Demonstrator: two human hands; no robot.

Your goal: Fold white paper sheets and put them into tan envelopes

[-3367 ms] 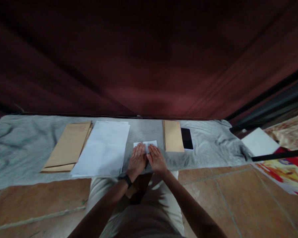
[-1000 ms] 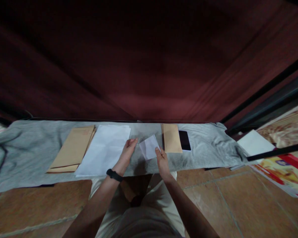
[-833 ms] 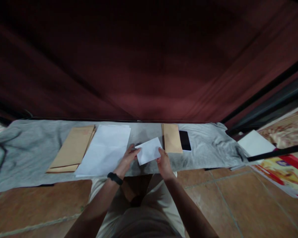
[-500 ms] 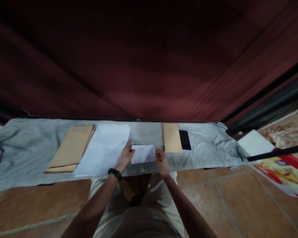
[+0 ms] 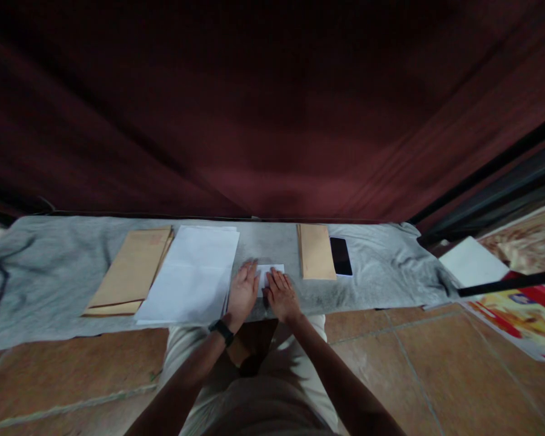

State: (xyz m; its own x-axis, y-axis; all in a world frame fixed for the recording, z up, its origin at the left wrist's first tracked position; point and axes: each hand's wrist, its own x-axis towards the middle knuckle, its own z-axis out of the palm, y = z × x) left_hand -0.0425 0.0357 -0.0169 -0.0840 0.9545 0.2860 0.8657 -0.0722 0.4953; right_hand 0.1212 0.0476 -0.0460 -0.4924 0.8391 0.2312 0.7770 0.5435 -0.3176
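Note:
A small folded white paper [image 5: 271,270] lies on the grey cloth [image 5: 49,272] in front of me. My left hand [image 5: 244,289] lies flat on its left part, fingers stretched out. Beside it, my right hand [image 5: 280,293] presses flat on the paper's near right part, fingers also extended. Only the paper's far edge shows past my fingers. A black band sits on my left wrist.
Left of my hands lie a stack of white sheets [image 5: 191,274] and brown envelopes [image 5: 127,270]. To the right are another brown envelope pile [image 5: 316,251] and a black phone [image 5: 341,255]. A dark red curtain [image 5: 272,109] hangs behind. Tiled floor and a white sheet [image 5: 473,261] are at right.
A second ago my hands held the folded paper lifted and turned it. They have laid it back on the cloth and now press flat on top of it.

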